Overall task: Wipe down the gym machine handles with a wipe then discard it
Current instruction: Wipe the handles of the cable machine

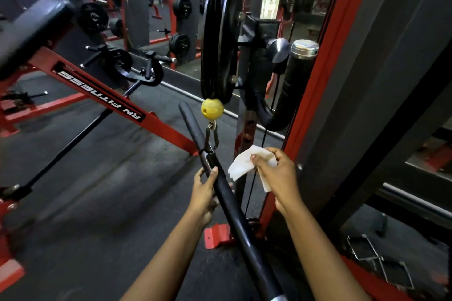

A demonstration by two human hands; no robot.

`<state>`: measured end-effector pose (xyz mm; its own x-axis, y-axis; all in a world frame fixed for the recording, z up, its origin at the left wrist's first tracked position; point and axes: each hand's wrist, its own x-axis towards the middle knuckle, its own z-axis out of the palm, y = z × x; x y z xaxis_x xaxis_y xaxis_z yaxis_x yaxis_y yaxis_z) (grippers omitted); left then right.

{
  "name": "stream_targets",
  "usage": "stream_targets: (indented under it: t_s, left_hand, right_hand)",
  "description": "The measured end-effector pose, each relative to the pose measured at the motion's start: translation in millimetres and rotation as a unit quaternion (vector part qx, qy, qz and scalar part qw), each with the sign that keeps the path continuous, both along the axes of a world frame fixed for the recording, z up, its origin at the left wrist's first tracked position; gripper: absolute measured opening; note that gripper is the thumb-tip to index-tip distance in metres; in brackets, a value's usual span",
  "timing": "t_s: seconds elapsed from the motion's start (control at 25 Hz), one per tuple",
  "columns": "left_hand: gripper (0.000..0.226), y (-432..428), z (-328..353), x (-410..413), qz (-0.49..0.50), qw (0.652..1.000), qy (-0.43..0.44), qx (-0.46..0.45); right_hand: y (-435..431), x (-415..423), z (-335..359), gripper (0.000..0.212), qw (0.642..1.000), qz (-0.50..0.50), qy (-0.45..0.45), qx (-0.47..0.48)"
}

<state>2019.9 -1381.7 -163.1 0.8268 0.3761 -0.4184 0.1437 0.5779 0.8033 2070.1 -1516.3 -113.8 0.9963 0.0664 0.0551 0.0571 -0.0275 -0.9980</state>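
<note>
A long black cable bar handle (234,208) hangs from a carabiner (212,138) under a yellow ball stopper (212,108) on the machine's cable. My left hand (204,193) grips the bar just below its centre bracket, fingers curled round it. My right hand (274,171) holds a crumpled white wipe (244,166) to the right of the bar, a little apart from it. The bar's lower end runs out of view at the bottom.
A red and grey machine upright (325,95) stands close on the right, with a black padded roller (293,85) and stacked weight plates (220,41) behind the ball. A red bench frame (102,90) crosses the left. Metal handles (379,261) lie on the floor at lower right.
</note>
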Motion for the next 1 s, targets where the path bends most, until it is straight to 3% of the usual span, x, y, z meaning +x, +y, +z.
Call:
stream_targets:
  t_s: [0.24,0.44,0.6,0.68,0.76,0.84,1.0]
  left_hand:
    - [0.046,26.6,-8.0,-5.1,-0.065,0.995,-0.048,-0.064]
    - [0.045,56.2,-11.1,-1.6,-0.115,0.986,-0.055,-0.105]
    - [0.054,76.1,-8.8,2.9,-0.142,0.985,-0.045,-0.083]
    - [0.056,85.1,-6.7,4.2,-0.15,0.985,-0.042,-0.076]
    - [0.061,91.9,-7.5,6.4,-0.158,0.984,-0.049,-0.07]
    - [0.064,96.8,-8.9,8.3,-0.166,0.983,-0.05,-0.062]
    - [0.06,99.7,-11.7,10.7,-0.166,0.983,-0.044,-0.07]
  right_hand:
    - [35.3,-5.7,35.8,0.023,0.998,0.054,-0.034,-0.022]
    - [60.9,4.5,64.7,0.025,0.979,-0.005,-0.089,-0.181]
    - [74.1,10.7,94.6,0.013,0.97,-0.003,-0.096,-0.224]
    - [78.3,20.5,95.4,0.024,0.913,-0.036,-0.157,-0.375]
    - [81.6,31.2,88.0,0.035,0.789,-0.048,-0.251,-0.558]
    - [88.3,39.9,80.0,0.039,0.697,-0.032,-0.279,-0.66]
    - [98.1,47.3,78.0,0.043,0.616,-0.041,-0.216,-0.757]
